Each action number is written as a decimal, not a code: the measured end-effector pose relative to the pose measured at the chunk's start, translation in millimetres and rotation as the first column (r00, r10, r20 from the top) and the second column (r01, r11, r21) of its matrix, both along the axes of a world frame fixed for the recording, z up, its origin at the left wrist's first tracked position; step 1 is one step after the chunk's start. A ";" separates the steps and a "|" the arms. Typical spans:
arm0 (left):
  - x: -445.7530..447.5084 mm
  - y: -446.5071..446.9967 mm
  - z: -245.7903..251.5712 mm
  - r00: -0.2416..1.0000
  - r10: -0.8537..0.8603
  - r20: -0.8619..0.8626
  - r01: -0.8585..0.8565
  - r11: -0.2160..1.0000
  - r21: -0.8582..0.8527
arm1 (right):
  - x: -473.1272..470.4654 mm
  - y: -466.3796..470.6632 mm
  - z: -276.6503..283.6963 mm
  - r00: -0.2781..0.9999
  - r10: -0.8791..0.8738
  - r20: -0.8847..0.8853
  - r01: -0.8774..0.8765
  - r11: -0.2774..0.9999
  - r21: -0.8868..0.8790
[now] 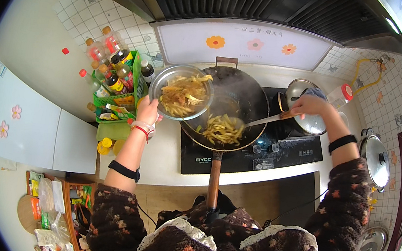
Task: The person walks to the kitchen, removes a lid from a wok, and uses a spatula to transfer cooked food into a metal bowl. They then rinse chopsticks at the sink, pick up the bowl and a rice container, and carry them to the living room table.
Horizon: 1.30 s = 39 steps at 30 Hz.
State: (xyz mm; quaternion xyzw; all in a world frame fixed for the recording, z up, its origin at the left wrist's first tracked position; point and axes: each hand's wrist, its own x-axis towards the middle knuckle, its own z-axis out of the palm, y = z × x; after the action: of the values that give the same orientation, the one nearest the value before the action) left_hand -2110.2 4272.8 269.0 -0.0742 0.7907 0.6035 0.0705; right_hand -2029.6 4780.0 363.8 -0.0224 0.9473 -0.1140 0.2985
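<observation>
My left hand (148,112) grips the rim of a metal bowl (154,100), which is tilted over the left edge of a dark wok (256,91). In the bowl lie cooked, sauce-coated strips of food (184,95). My right hand (310,106) holds the wooden handle of a metal spatula (263,121), its blade low in the wok by more pale yellow-green strips (223,128). Steam rises from the wok. Its wooden handle (214,181) points towards my body.
A black two-burner cooktop (200,159) bears the wok and a glass-lidded pot (313,118). Left of it, a green basket (137,76) holds several sauce bottles. Another lidded pot (375,162) is at the far right. A range hood (231,1) hangs above.
</observation>
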 end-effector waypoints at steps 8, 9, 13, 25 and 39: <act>-0.5 -6.0 8.2 0.999 0.048 -0.018 -0.048 0.998 -0.034 | 20.4 -70.9 -101.1 0.908 -0.324 -0.266 0.204 0.896 -0.394; -1.2 -7.8 8.5 0.999 0.042 -0.028 -0.043 0.999 -0.023 | 22.5 -74.5 -104.1 0.895 -0.368 -0.253 0.239 0.873 -0.426; -5.4 -14.9 6.1 0.997 0.050 -0.052 -0.051 0.999 -0.016 | 35.3 -71.9 -105.1 0.873 -0.426 -0.236 0.283 0.839 -0.465; -18.0 -12.2 -9.7 0.996 0.066 -0.067 -0.066 0.998 0.001 | 116.0 -9.1 -52.8 0.819 -0.528 -0.224 0.389 0.799 -0.459; -1.1 65.5 -28.7 0.991 -0.126 0.040 0.129 0.987 -0.092 | 108.6 -66.3 94.0 0.748 -0.351 -0.563 0.310 0.935 -0.171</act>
State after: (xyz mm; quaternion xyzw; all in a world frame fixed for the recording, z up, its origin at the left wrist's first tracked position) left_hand -2111.3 4338.3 240.3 -0.0369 0.8202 0.5584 0.1188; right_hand -1920.9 4713.7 457.8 0.1017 0.9771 -0.1841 -0.0331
